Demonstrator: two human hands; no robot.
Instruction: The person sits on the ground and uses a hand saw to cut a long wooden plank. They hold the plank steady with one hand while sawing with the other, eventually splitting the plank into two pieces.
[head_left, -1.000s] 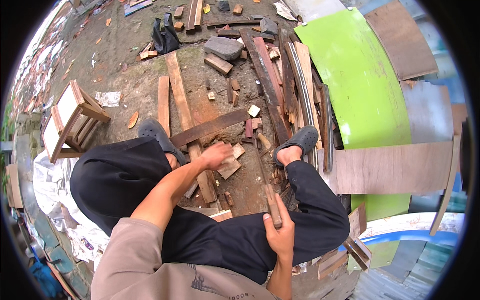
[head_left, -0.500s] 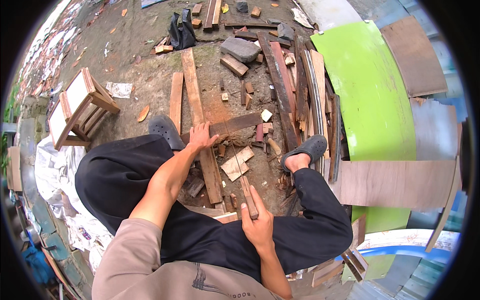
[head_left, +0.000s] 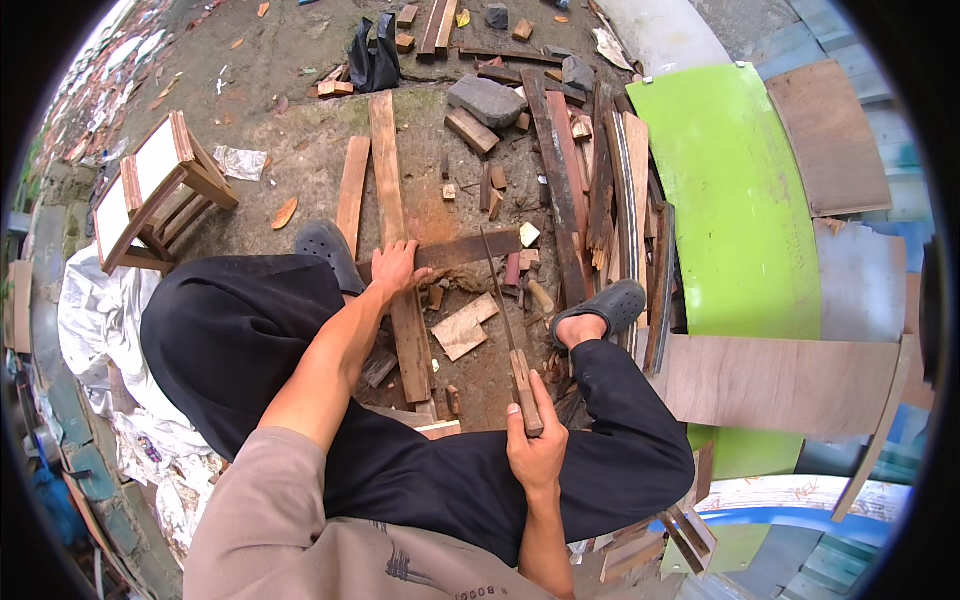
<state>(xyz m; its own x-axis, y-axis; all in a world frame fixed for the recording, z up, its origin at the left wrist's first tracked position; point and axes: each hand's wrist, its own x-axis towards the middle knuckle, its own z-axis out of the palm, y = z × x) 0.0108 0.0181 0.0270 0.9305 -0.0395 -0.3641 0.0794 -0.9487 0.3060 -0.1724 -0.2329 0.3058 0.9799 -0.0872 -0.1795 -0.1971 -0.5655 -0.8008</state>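
Observation:
My left hand presses down on a dark wooden board, its fingers over the far edge and the thumb pointing right. This board lies crosswise over a long brown plank. In my right hand is a handsaw, held by its wooden handle, with the narrow blade pointing away from me. The blade's tip end appears over the board near its right end; whether it touches the wood I cannot tell. Reddish sawdust colours the ground just beyond the board.
Several old wooden strips lie piled near my right foot. Small offcuts and a grey stone block are scattered ahead. A small wooden stool stands at left. Bright green sheets and a plywood panel lie on the right.
My right hand and the saw have shifted to the right, and the blade now crosses closer to the board's right end. My left hand stays on the board.

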